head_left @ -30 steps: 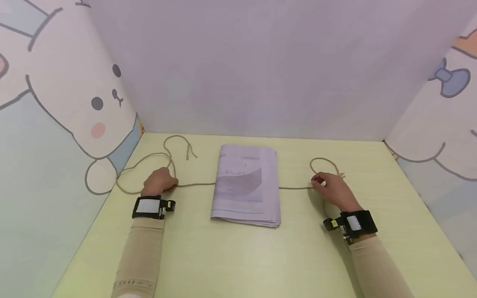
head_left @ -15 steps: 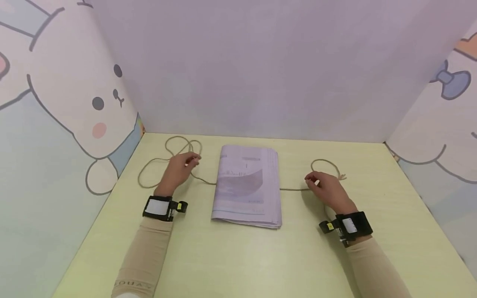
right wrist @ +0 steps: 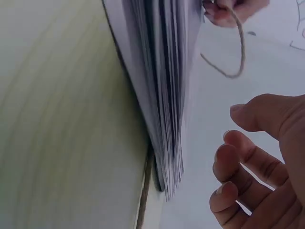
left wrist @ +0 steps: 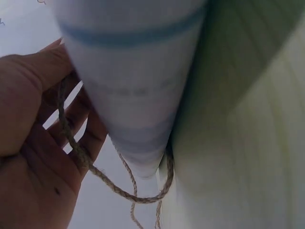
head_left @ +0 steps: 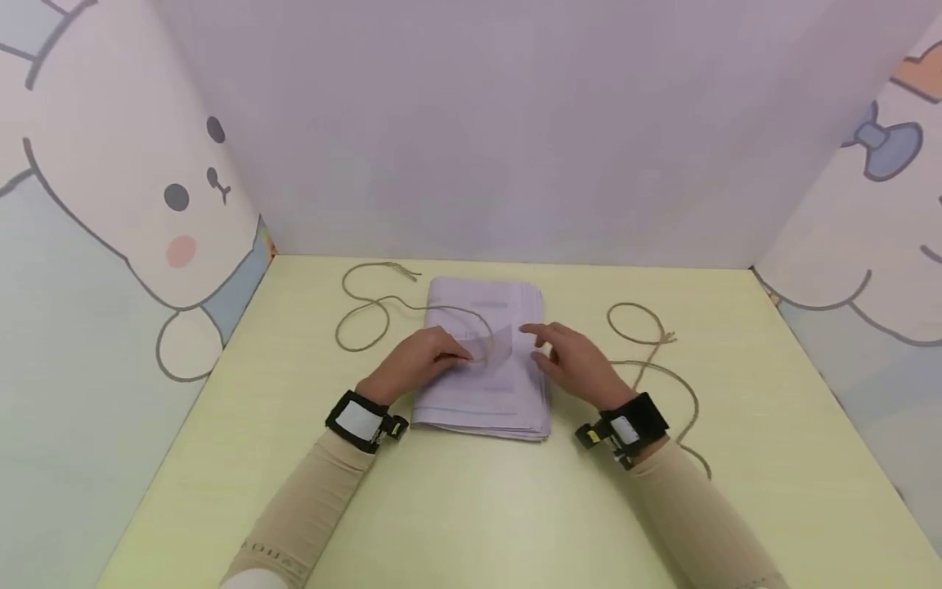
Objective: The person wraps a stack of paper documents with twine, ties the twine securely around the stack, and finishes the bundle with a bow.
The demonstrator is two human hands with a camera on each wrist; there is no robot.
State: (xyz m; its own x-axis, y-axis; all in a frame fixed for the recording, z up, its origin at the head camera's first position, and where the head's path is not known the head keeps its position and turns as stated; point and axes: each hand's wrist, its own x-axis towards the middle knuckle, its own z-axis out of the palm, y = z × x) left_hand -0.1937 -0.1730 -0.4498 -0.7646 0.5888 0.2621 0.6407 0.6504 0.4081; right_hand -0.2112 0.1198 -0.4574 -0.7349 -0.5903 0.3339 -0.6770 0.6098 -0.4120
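Observation:
A folded newspaper (head_left: 471, 413) lies on the table, with twine (left wrist: 114, 187) running beneath it. My left hand (head_left: 412, 364) is over the newspaper's left half and pinches the twine between thumb and fingers. From that pinch, the twine arcs up over the paper and back to loose loops on the left. My right hand (head_left: 577, 368) hovers at the newspaper's right edge, its fingers spread and loosely bent, holding nothing. In the right wrist view the layered page edges (right wrist: 155, 71) stand beside the right fingers (right wrist: 226, 162).
The twine's right part (head_left: 695, 401) curls over the table on the right, with a loop and a frayed end farther back. A lilac wall (head_left: 508, 147) closes off the back of the table (head_left: 441, 523). Cartoon-printed walls (head_left: 88, 286) flank both sides.
My left hand has brought the left part of the twine rightward over the newspaper. My right hand has let go of the twine on the right and moved left to the newspaper's edge.

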